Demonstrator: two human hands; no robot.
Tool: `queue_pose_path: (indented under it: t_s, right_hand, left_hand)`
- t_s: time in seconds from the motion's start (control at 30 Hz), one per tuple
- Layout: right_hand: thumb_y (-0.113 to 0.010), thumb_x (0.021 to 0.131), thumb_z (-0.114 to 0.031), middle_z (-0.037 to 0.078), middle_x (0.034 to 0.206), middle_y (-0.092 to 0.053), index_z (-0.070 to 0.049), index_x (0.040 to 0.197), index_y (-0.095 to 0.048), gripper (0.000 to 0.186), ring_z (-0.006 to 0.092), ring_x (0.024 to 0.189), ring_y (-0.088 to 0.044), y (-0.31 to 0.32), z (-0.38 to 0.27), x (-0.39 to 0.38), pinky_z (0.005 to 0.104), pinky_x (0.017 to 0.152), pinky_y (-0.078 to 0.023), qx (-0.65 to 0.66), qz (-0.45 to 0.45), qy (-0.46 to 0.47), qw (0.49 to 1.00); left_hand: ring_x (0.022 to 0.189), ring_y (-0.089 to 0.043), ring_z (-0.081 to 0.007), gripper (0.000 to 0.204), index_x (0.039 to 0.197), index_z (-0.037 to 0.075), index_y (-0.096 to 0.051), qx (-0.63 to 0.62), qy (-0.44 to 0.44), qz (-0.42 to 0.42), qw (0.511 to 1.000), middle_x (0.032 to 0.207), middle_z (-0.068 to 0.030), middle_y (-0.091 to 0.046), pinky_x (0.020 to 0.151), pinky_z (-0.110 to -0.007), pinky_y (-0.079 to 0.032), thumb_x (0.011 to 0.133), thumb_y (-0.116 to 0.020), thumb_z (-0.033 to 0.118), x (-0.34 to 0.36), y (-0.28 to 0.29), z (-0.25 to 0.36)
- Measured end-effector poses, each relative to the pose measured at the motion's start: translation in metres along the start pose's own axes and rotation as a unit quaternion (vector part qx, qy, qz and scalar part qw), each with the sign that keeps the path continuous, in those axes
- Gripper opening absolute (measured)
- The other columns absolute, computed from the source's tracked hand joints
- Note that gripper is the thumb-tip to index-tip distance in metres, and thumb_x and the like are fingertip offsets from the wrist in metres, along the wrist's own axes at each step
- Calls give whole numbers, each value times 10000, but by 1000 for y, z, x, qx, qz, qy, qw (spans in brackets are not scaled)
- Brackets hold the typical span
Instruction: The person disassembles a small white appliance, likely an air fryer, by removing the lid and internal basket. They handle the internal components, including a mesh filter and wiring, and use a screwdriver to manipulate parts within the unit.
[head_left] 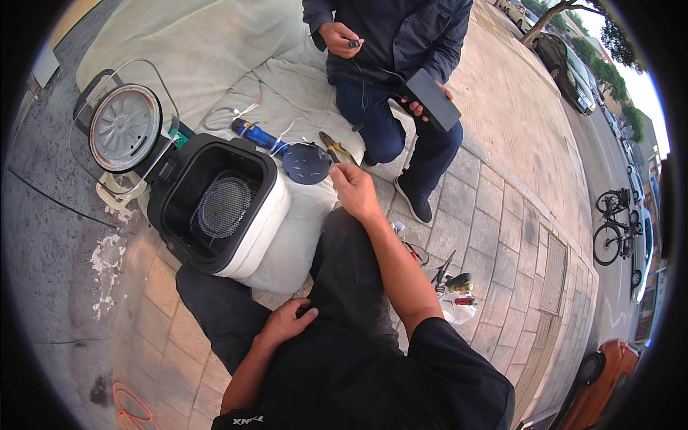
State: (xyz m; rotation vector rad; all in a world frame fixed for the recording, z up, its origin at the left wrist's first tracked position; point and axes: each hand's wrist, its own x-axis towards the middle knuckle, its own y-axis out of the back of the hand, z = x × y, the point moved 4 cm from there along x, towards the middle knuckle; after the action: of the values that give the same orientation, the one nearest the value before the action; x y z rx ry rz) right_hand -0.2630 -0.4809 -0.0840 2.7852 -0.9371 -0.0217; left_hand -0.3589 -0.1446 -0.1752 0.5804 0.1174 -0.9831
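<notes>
My right hand [352, 188] has its fingers pinched beside a dark round disc [304, 165] and pliers with yellow handles [337, 149]; what it holds, if anything, is unclear. My left hand [290, 321] rests on my lap, fingers loosely bent, thumb apart. In front of me, left, stands a white and black appliance [251, 247], its cavity open with a perforated metal insert [222, 208] inside. Its lid [122, 125] is raised, with a metal plate facing out. A blue cylindrical tool [254, 135] lies behind it on a pale cloth [172, 43].
A person in dark clothes [390, 36] opposite me holds a dark box [433, 100] and a small wired item [352, 44]. Assorted tools [459, 285] lie on the paving at right. An orange cord [129, 405] lies lower left. A bicycle [613, 229] and cars line the street.
</notes>
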Motion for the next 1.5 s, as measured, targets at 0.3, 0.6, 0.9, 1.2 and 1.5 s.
queue_pose_path:
  t_s: [0.3, 0.6, 0.9, 1.2, 1.5]
  right_hand:
    - [-647, 1048, -287, 33, 819, -685, 15, 1090, -735, 317, 96, 688, -608, 129, -24, 17, 274, 636, -508, -53, 234, 78, 968]
    - [-760, 897, -306, 190, 1354, -603, -66, 1435, -570, 619, 375, 1288, -558, 227, -126, 39, 484, 1112, -401, -520, 289, 220, 773]
    - [-707, 967, -164, 124, 909, -738, -89, 1433, -585, 487, 272, 731, -708, 79, -155, -13, 367, 708, -564, -230, -104, 252, 934]
    - [-686, 962, -204, 138, 883, -763, -97, 1458, -540, 528, 358, 768, -733, 20, -135, -53, 443, 732, -580, -262, -175, 271, 909]
    - [-681, 975, -235, 137, 889, -760, -96, 1428, -570, 487, 315, 761, -733, 30, -110, -65, 421, 727, -573, -228, -158, 177, 944]
  left_hand:
    - [1054, -715, -211, 454, 1314, -4, -651, -51, -11, 6, 999, 1166, -154, -743, 922, -347, -566, 984, -750, 292, 0, -3, -6]
    - [1073, -705, -195, 445, 1335, -32, -625, -139, -36, 40, 989, 1180, -146, -741, 953, -337, -556, 983, -759, 205, -15, 9, 16]
    - [1034, -685, -138, 360, 1312, -25, -631, -257, 0, 97, 962, 1171, -109, -745, 923, -297, -542, 1013, -720, 154, -38, 33, 12]
    - [1032, -696, -148, 364, 1310, -14, -635, -184, -8, 90, 979, 1178, -110, -746, 914, -307, -557, 996, -737, 139, -39, 24, 14]
    - [1042, -701, -158, 407, 1337, -22, -630, -171, -16, 73, 982, 1180, -125, -744, 928, -312, -561, 982, -748, 139, -34, 19, 9]
